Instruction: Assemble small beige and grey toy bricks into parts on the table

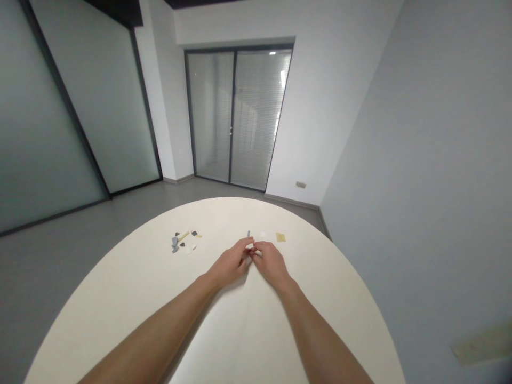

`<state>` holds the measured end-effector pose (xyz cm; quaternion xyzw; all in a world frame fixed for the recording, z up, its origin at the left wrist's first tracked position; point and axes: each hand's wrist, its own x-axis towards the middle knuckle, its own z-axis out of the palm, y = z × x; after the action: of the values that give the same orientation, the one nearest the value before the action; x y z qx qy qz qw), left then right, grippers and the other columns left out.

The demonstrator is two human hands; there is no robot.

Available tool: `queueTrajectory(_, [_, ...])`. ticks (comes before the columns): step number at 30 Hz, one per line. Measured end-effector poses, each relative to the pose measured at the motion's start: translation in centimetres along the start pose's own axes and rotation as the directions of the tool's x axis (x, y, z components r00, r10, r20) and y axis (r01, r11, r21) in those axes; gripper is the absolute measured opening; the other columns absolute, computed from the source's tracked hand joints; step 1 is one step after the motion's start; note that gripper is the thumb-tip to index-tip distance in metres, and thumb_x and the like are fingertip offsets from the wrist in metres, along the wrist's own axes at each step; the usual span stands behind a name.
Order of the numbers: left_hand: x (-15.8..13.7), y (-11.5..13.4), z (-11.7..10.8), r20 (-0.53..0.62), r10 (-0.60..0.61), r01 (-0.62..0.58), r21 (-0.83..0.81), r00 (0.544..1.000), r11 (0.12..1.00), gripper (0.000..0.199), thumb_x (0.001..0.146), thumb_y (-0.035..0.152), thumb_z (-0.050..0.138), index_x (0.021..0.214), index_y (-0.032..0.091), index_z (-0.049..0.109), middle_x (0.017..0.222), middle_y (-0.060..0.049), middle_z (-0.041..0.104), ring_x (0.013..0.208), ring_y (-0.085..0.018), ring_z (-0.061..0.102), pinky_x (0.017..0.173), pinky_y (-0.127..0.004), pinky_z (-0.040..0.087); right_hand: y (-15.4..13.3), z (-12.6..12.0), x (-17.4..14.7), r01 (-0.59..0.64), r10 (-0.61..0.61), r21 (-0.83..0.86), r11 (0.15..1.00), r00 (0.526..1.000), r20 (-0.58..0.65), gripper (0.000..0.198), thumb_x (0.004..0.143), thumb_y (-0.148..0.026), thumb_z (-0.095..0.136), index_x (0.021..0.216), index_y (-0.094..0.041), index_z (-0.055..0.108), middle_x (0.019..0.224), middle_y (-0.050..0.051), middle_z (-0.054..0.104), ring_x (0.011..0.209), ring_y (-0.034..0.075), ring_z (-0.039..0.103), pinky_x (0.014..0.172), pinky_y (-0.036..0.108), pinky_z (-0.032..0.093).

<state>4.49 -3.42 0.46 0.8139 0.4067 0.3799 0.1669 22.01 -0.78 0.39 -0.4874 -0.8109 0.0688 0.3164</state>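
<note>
My left hand (234, 261) and my right hand (271, 261) meet over the middle of a round white table (240, 341). The fingers of both are bent together at the tips, closed around something too small and too hidden to make out. Just beyond the left fingertips lies a small grey-blue strip (248, 233). A flat yellow piece (280, 237) rests a little past my right hand, and a faint whitish piece (263, 234) sits between the two.
To the left lie several small building pieces: a grey block (175, 241), a long yellow piece (183, 236), a black piece (194, 233) and a white piece (194, 247). Beyond the table's curved far edge stand glass doors (232, 117); a grey wall (432, 160) rises at right.
</note>
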Motion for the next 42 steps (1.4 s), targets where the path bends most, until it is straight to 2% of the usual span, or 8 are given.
queueTrajectory(3, [0.1, -0.1, 0.0, -0.026, -0.055, 0.055, 0.018, 0.998, 0.998, 0.060, 0.081, 0.004, 0.046, 0.138, 0.022, 0.042, 0.141, -0.009, 0.055, 0.119, -0.018, 0.061, 0.102, -0.036, 0.049, -0.2, -0.1, 0.0, -0.005, 0.005, -0.009, 1.000, 1.000, 0.004, 0.013, 0.089, -0.020, 0.060, 0.089, -0.024, 0.072, 0.101, 0.004, 0.072, 0.101, 0.021, 0.062, 0.091, 0.032, 0.046])
queueTrajectory(7, [0.3, -0.5, -0.3, -0.134, -0.157, 0.181, 0.188, 0.978, 0.965, 0.043, 0.087, 0.013, 0.050, 0.129, 0.018, 0.052, 0.126, -0.011, 0.065, 0.114, -0.023, 0.062, 0.099, -0.040, 0.049, -0.5, -0.3, -0.2, -0.040, 0.041, -0.034, 0.999, 0.999, 0.006, 0.011, 0.090, -0.024, 0.061, 0.094, -0.023, 0.072, 0.100, 0.005, 0.072, 0.100, 0.022, 0.062, 0.089, 0.031, 0.046])
queueTrajectory(11, [0.5, -0.6, -0.7, -0.159, -0.208, 0.247, 0.289, 0.965, 0.925, 0.031, 0.087, 0.017, 0.053, 0.117, 0.016, 0.062, 0.113, -0.010, 0.071, 0.107, -0.025, 0.063, 0.097, -0.041, 0.048, -0.5, -0.4, -0.2, -0.089, 0.090, -0.028, 0.996, 0.996, 0.019, 0.015, 0.094, -0.029, 0.058, 0.096, -0.024, 0.072, 0.095, 0.004, 0.073, 0.095, 0.021, 0.063, 0.082, 0.030, 0.046])
queueTrajectory(22, [0.6, -0.4, -1.1, -0.171, -0.243, 0.288, 0.340, 0.955, 0.895, 0.017, 0.089, 0.027, 0.056, 0.096, 0.022, 0.071, 0.094, -0.004, 0.075, 0.090, -0.021, 0.065, 0.082, -0.033, 0.046, -0.9, -0.8, -0.1, -0.095, 0.096, 0.006, 0.995, 0.995, -0.040, 0.019, 0.097, -0.031, 0.052, 0.104, -0.025, 0.069, 0.099, 0.004, 0.071, 0.095, 0.018, 0.063, 0.084, 0.029, 0.045])
queueTrajectory(31, [0.4, -1.0, -1.0, -0.208, -0.221, 0.276, 0.296, 0.953, 0.914, 0.018, 0.090, 0.024, 0.054, 0.099, 0.022, 0.070, 0.094, -0.005, 0.074, 0.089, -0.022, 0.065, 0.080, -0.034, 0.047, -0.9, -0.8, -0.2, -0.063, 0.072, 0.097, 0.993, 0.994, -0.083, 0.018, 0.091, -0.023, 0.056, 0.105, -0.025, 0.068, 0.102, 0.004, 0.070, 0.096, 0.019, 0.064, 0.087, 0.032, 0.048])
queueTrajectory(42, [0.5, -1.2, -0.9, -0.221, -0.182, 0.242, 0.288, 0.958, 0.926, 0.019, 0.089, 0.020, 0.056, 0.102, 0.021, 0.069, 0.101, -0.005, 0.073, 0.096, -0.022, 0.064, 0.086, -0.036, 0.049, -0.5, -0.4, -0.1, -0.088, 0.093, 0.066, 0.994, 0.992, -0.082, 0.013, 0.092, -0.026, 0.057, 0.100, -0.026, 0.067, 0.098, 0.002, 0.070, 0.094, 0.018, 0.062, 0.084, 0.031, 0.046])
